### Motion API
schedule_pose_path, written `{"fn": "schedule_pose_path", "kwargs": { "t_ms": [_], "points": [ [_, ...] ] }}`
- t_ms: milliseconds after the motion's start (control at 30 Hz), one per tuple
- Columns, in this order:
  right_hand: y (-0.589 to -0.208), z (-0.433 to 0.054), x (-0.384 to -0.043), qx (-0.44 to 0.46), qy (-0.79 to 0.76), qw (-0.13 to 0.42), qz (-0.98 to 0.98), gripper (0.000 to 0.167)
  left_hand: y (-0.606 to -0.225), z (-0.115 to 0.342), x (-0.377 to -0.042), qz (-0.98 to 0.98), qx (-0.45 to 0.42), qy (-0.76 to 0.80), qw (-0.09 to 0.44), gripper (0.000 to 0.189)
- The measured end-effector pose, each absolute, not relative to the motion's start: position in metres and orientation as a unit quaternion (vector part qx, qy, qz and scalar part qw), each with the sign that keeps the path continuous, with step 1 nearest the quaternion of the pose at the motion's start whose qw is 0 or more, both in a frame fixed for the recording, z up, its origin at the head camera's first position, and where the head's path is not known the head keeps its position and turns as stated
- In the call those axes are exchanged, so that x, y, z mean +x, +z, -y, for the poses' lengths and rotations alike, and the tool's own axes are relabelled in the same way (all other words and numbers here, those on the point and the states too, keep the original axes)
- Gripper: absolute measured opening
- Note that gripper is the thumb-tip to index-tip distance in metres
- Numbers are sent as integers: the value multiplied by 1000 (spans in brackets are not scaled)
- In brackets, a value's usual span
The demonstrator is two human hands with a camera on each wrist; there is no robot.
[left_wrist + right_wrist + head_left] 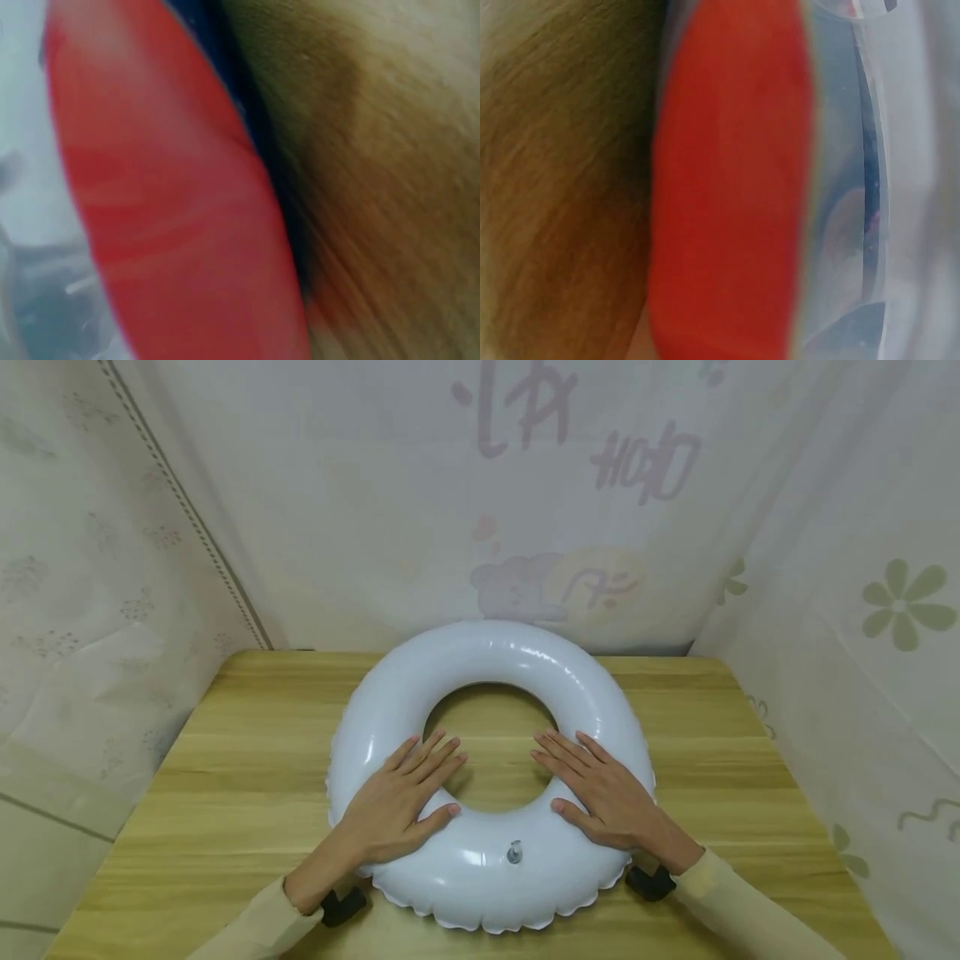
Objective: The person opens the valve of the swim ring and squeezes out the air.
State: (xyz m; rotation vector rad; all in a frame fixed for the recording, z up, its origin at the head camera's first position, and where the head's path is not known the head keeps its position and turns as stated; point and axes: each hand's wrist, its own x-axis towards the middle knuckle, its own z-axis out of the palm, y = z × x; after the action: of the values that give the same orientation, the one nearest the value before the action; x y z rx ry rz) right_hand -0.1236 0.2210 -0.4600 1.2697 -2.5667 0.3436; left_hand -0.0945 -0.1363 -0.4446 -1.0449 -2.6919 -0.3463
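A white inflated swim ring [480, 647] lies flat on the wooden table [712, 735]. My left hand [401, 797] rests on its near left part, fingers straight and reaching over the inner hole. On the near right part rests my right hand [606, 787], likewise with straight fingers, their tips at the inner edge. A clear valve [514, 852] stands up from the ring's near side, between the hands. Both wrist views are blurred close-ups: a red band [180, 195] crosses the left one, and a similar red strip [731, 187] the right, each beside clear plastic.
A pale printed cloth [360, 510] hangs behind the table, and the ring's far edge reaches close to it. More cloth with a green flower [907, 606] hangs on the right. Black wrist devices [343, 906] sit under both wrists.
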Motion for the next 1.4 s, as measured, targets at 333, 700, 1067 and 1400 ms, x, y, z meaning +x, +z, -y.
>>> {"fn": "schedule_pose_path", "kwargs": {
  "t_ms": [333,700,1067,1400],
  "points": [
    [-456,-220,-124,431,98,120,889,69,-445,136,-97,918,-357,-123,124,68],
    [-454,-221,-125,433,103,105,889,65,-446,136,-97,919,-351,-135,118,66],
    [-456,-224,-121,431,115,93,890,63,-449,135,-96,917,-354,-143,112,63],
    [-453,-225,-135,426,127,87,892,63,-441,136,-110,919,-351,-149,100,62]
  ]
}}
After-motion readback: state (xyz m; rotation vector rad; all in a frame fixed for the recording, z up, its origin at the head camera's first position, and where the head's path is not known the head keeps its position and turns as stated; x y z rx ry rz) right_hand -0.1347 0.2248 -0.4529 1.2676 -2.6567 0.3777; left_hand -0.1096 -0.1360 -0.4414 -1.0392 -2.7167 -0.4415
